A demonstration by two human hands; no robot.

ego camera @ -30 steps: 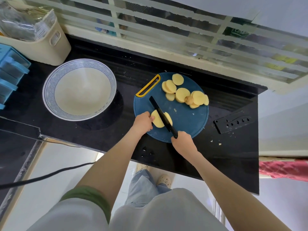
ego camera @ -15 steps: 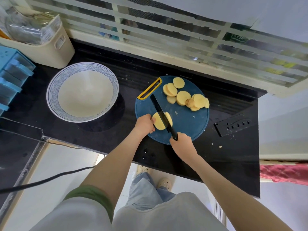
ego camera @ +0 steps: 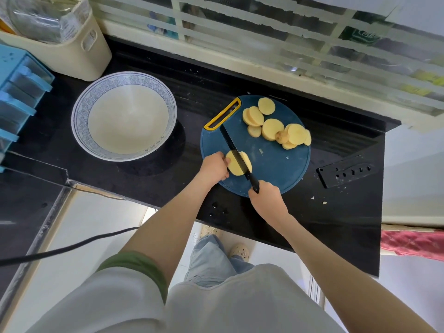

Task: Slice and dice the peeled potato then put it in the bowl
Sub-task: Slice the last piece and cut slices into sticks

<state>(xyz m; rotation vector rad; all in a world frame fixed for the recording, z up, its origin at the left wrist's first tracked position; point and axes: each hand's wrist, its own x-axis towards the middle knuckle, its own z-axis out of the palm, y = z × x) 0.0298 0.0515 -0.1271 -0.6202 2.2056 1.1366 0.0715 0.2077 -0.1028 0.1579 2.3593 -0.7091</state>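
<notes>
"Now, our left hand (ego camera: 214, 167) is curling round the potato chunk (ego camera: 232, 167), pinning it down, and our right hand (ego camera: 266, 199) is gripping the handle of the knife (ego camera: 231, 146), so both hands are clamped on something, set apart with the blade between them."

"Right, and the blade is lying across the chunk, its tip pointing at the yellow handle of the cutting board (ego camera: 276, 169). We're judging this as another slicing cut: we should be tucking the left fingertips back and pressing straight down, so the slice is coming off even."

"Our right wrist is sitting low, the forearm angling in from the right; our left forearm is reaching in almost straight."

"Outward, the chunk is sitting at the board's near left edge, and the board is lying near the front edge of the counter (ego camera: 156, 179). Finished slices (ego camera: 272, 129) are piling at the board's far edge, not yet diced, and the bowl (ego camera: 79, 111) is sitting toward the counter's left end, holding no potato."
</notes>
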